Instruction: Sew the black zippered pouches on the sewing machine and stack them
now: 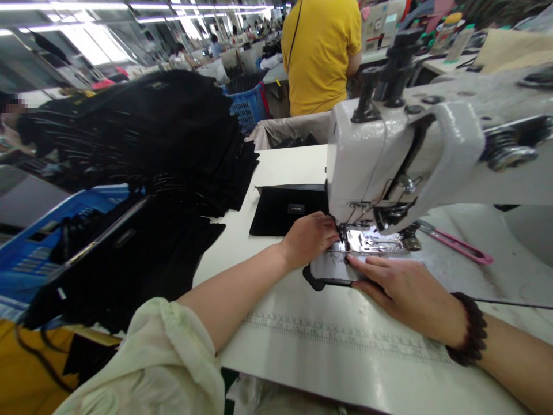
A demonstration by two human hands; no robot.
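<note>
A sewing machine (367, 155) stands over the table, its presser foot and metal needle plate (367, 241) low at the front. Left of the needle lies a flat black fabric piece (276, 216) with a small label (296, 208). My left hand (309, 239) is at the lower right corner of this piece, fingers bent and pressed together beside the presser foot. What its fingertips pinch is partly hidden. My right hand (401, 291) rests palm down in front of the needle plate, fingers stretched out towards the needle. Pink-handled tweezers (464, 245) lie to the right.
A large heap of black fabric pieces (173, 138) rises at the left, beside a blue crate (99, 202). A ruler scale (328, 337) runs along the white table (276, 351). A person in a yellow shirt (322, 57) stands beyond the machine.
</note>
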